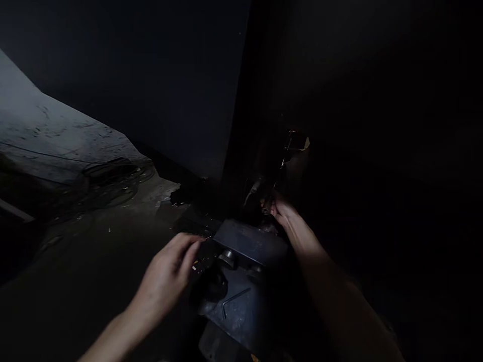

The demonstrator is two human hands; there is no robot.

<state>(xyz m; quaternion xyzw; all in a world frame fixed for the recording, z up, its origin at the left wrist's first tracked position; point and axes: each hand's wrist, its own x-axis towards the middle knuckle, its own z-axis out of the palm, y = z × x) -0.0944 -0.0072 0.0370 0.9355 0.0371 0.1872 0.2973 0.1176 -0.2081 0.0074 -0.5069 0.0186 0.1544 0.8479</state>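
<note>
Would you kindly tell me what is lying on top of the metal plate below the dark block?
A bent hex key lies on the metal plate. Anything under the dark block is hidden in shadow.

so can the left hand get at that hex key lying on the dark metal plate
Probably yes. The left hand sits at a dark knob just left of the plate, and the hex key lies bare below and to its right, with nothing visibly between them, though the scene is very dim.

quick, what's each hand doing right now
Left hand: fingers curled on a dark round knob at the metal block; grip unclear.
Right hand: reaching into the dark machine parts; open or closed cannot be told.
</note>
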